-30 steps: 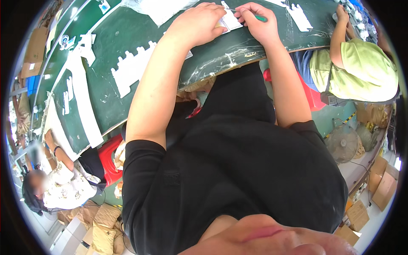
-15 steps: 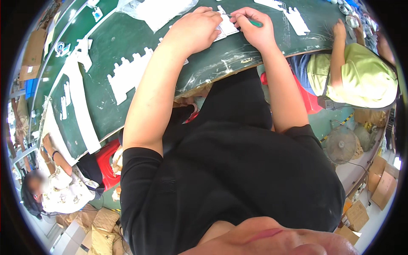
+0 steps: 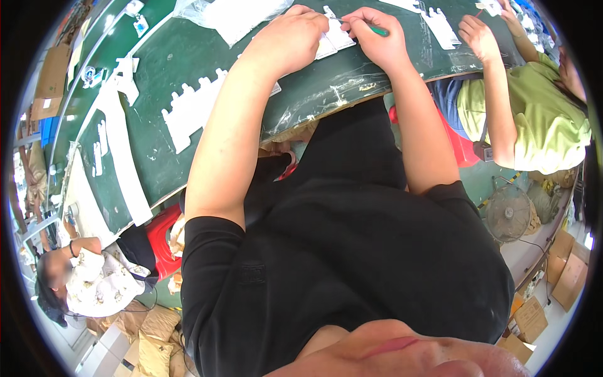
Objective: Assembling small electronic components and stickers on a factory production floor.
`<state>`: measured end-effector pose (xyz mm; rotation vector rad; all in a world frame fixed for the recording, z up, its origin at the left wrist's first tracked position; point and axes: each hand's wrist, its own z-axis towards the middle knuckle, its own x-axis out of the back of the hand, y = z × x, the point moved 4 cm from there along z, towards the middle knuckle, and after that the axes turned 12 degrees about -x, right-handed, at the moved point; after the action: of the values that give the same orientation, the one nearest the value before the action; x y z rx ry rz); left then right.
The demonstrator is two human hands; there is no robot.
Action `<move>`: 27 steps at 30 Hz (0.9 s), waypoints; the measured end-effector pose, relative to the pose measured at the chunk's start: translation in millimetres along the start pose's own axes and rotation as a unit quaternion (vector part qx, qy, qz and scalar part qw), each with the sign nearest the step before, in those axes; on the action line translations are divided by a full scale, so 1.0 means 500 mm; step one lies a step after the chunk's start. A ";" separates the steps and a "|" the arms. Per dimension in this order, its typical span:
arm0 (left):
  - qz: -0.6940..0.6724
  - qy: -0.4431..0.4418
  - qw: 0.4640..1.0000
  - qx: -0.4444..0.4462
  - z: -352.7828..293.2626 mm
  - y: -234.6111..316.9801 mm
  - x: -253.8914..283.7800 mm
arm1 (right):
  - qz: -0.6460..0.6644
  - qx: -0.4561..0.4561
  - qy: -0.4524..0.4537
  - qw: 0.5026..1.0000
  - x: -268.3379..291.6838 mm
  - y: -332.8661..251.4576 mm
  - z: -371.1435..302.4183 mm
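At the far middle of the green worktable [image 3: 301, 94], a small white flat piece with tabs [image 3: 338, 42] lies under my hands. My left hand [image 3: 292, 39] is closed over its left part, fingers bent down onto it; the fingertips are partly hidden. My right hand [image 3: 380, 44] pinches a thin hand tool with a green handle [image 3: 379, 30]. Its slender metal end points left, across the piece's upper edge. Whether that end is a blade or a driver tip is too small to tell.
Left of my left forearm lie tabbed white sheets [image 3: 191, 110] and a long white strip [image 3: 119, 151]. Beyond my left hand is a clear plastic bag [image 3: 242, 19]. Another white piece [image 3: 440, 28] lies to the right. Co-workers sit at right [image 3: 534, 113] and left [image 3: 103, 283].
My hands stay nearly in place, the green-handled tool still over the white piece. The right co-worker's hands have lifted and moved; the left co-worker's arm has drawn back.
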<state>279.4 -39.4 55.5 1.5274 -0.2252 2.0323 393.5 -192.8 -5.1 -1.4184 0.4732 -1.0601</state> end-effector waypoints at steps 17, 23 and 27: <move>0.007 -0.022 0.999 0.042 -0.001 0.016 0.012 | 0.029 0.006 0.023 0.999 0.001 -0.021 -0.010; -0.007 -0.011 0.999 0.041 -0.002 0.017 0.014 | 0.041 0.008 0.015 0.999 -0.002 -0.015 -0.005; -0.006 -0.008 0.999 0.038 -0.005 0.012 0.008 | 0.022 0.028 -0.005 0.999 -0.003 -0.020 -0.002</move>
<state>273.3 -41.6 59.7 1.5880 -0.1455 2.0409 389.0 -190.3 3.6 -1.3577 0.4621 -1.0219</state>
